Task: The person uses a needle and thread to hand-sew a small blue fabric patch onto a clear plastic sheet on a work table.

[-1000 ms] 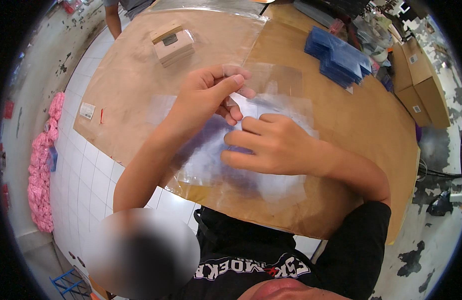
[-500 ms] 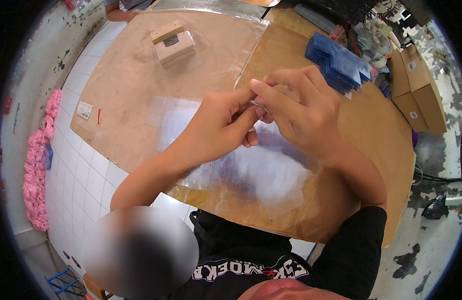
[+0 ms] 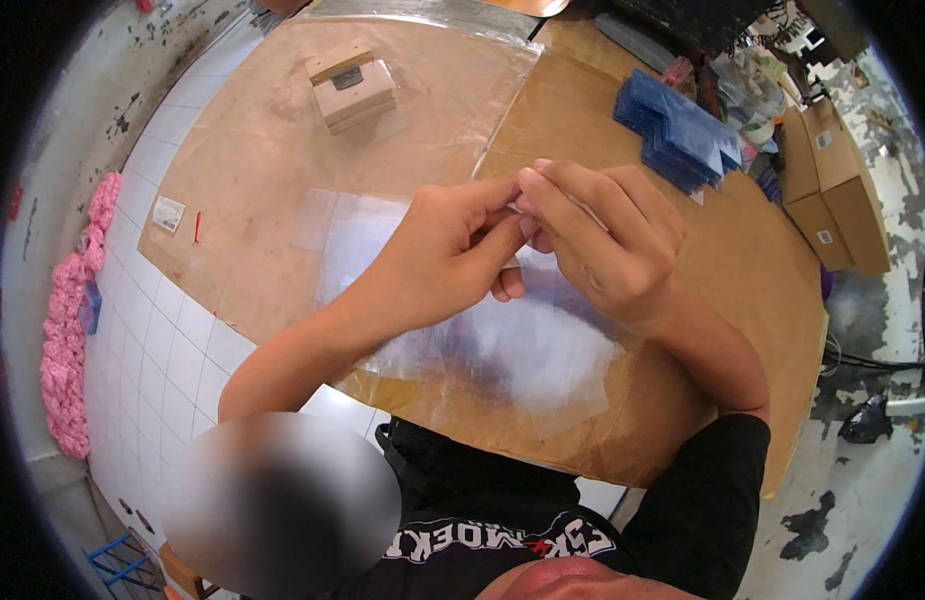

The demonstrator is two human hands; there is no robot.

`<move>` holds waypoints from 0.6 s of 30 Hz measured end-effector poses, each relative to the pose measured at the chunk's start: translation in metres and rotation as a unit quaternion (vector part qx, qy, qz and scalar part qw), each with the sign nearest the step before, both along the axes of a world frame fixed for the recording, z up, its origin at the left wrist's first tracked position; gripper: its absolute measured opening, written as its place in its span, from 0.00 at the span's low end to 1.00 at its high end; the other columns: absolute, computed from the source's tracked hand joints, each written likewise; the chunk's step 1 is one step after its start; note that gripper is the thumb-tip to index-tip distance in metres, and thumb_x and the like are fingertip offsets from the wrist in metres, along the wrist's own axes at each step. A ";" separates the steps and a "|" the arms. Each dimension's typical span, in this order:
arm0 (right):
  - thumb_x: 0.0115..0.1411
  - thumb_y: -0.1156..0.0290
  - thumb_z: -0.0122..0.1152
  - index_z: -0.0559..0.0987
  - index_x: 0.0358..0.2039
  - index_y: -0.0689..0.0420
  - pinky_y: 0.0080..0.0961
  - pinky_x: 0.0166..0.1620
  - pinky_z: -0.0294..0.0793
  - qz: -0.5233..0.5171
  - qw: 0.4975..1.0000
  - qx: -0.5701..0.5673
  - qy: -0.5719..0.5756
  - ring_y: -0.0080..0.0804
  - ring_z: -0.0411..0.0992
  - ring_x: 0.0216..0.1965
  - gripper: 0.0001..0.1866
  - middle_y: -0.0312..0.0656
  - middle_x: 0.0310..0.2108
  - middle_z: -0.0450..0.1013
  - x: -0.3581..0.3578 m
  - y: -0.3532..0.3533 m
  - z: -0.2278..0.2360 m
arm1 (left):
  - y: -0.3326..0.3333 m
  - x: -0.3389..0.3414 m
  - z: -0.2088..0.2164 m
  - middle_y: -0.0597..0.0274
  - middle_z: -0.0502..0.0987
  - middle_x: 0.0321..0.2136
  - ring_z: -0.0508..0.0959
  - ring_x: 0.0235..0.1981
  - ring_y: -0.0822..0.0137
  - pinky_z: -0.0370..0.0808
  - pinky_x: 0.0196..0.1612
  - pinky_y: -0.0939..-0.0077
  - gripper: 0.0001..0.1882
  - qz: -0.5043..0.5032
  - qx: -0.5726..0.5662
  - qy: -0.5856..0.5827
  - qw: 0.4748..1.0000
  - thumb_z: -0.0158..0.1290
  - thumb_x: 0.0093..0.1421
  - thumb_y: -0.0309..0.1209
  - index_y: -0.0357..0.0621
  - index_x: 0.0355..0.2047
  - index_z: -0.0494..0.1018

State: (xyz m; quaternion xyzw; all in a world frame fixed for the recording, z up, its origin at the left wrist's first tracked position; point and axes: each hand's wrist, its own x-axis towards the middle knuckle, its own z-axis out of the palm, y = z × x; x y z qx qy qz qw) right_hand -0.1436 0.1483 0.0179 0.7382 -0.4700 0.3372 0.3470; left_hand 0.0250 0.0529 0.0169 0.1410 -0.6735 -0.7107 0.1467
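Observation:
My left hand (image 3: 453,245) and my right hand (image 3: 615,230) meet fingertip to fingertip above the middle of the table. Both are closed in a pinch. A small whitish bit shows between the fingers, but most of it is hidden and I cannot tell what it is. Under my hands lies a spread of clear plastic sheets or bags (image 3: 543,355), shiny and overlapping. Their upper left part (image 3: 348,225) sticks out beyond my left wrist.
Brown sheeting covers the table (image 3: 253,170). Beige blocks (image 3: 355,105) sit on clear plastic at the far left. Blue flat pieces (image 3: 673,125) are stacked at the far right, near cardboard boxes (image 3: 833,185). A pink bundle (image 3: 65,350) lies along the left wall.
My right fingers have straightened and drawn closer together, and both hands have shifted slightly right. At the far left edge, another person's arm has mostly left the view.

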 end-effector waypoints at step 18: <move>0.36 0.71 0.64 0.82 0.37 0.59 0.22 0.27 0.69 -0.001 1.000 -0.007 0.016 0.29 0.72 0.27 0.22 0.38 0.35 0.77 0.000 0.002 -0.002 | 0.001 0.001 0.002 0.61 0.78 0.33 0.76 0.24 0.77 0.75 0.28 0.83 0.11 -0.016 -0.017 0.012 1.000 0.45 0.70 0.25 0.30 0.48 0.70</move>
